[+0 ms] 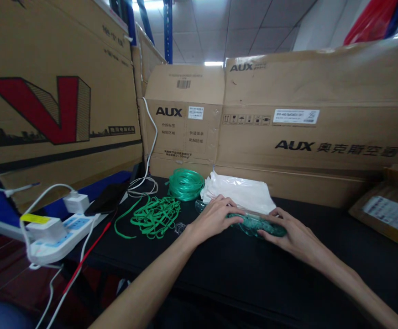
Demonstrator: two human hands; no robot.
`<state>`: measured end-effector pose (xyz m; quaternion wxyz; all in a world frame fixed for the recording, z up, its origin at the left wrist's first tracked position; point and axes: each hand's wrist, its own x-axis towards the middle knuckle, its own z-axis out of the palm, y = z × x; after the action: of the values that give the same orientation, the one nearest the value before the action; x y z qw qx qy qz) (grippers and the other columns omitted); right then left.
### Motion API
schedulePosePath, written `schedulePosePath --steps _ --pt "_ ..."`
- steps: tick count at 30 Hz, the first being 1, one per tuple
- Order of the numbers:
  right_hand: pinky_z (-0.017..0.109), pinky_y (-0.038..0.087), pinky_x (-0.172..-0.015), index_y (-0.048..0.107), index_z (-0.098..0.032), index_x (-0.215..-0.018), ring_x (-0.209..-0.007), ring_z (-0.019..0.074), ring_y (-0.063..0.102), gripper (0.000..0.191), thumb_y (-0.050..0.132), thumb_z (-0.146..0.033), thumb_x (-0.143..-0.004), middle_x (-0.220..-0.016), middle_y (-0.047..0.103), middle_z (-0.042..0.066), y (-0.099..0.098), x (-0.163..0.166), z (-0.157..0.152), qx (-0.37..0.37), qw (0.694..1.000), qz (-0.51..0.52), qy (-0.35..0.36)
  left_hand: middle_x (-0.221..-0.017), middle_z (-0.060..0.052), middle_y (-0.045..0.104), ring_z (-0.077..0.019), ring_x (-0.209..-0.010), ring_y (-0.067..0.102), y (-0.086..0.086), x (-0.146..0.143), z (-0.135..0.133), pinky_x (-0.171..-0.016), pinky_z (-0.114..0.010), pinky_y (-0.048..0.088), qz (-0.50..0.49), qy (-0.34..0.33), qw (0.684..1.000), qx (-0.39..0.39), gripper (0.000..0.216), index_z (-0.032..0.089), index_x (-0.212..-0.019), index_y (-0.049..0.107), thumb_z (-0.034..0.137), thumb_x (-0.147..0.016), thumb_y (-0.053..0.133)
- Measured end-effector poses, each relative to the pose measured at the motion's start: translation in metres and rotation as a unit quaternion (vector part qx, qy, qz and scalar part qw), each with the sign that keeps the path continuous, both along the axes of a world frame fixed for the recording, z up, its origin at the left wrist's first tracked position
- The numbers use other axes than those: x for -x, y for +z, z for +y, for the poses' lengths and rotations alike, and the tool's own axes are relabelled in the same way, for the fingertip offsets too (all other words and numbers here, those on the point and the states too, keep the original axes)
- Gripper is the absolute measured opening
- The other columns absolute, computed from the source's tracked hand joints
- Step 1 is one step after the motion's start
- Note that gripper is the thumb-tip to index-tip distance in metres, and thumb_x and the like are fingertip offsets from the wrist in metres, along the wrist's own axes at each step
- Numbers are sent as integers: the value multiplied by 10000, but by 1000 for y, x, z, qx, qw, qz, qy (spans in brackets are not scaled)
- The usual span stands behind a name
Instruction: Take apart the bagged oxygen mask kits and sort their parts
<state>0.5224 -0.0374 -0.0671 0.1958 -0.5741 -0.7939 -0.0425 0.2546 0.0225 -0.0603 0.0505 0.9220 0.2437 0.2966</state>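
Observation:
Both my hands grip a clear plastic bag (253, 225) with dark green contents, lying along the front of a stack of white plastic bags (240, 191). My left hand (216, 214) presses on its left part, thumb toward me and fingers over the far side. At its right end, my right hand (286, 228) pinches it between thumb and fingers. What exactly is inside the bag I cannot make out. Left of my hands lie a coil of green tubing (185, 184), a loose heap of flat green strips (156, 217) and a small dark metallic bunch (180, 228).
Large cardboard panels (185, 132) wall the black table (240, 283) at the back, and another box (58, 91) stands left. A white power strip (62, 237) with chargers and cables sits at the left edge beside a black phone (106, 198). An opened carton (390, 205) is at right.

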Motion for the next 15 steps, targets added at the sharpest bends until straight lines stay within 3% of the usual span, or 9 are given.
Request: schedulePosePath --steps 3,8,12,15 --pt "371 595 -767 746 -333 -1167 -922 264 711 369 621 -534 -883 -1072 654 48 -1 -8 2 16 1000 -5 5 -1144 -52 705 -217 -1075 584 -1 1 2 -994 -353 460 -6 2 1000 0 307 240 -1208 734 392 -961 633" --pt "351 593 -658 743 -313 -1130 -895 274 718 404 598 -598 -883 -1095 661 60 -8 -28 -9 -14 999 2 -49 -1116 -51 710 -214 -1056 587 -2 5 4 -984 -339 461 -17 10 1000 0 331 234 -1225 729 405 -959 630" --pt "361 604 -767 740 -287 -1146 -913 267 711 439 630 -608 -868 -1107 655 70 -15 -34 -30 -46 998 41 -2 -1106 -49 711 -218 -1059 588 -6 0 2 -990 -350 460 -29 18 999 1 322 242 -1218 732 404 -958 633" --pt "351 602 -796 732 -285 -1168 -952 261 705 411 652 -560 -873 -1126 643 77 -16 -19 -43 -73 995 51 34 -1083 -55 712 -222 -1052 595 -8 -7 1 -980 -350 472 -46 22 999 0 319 222 -1191 742 405 -945 652"
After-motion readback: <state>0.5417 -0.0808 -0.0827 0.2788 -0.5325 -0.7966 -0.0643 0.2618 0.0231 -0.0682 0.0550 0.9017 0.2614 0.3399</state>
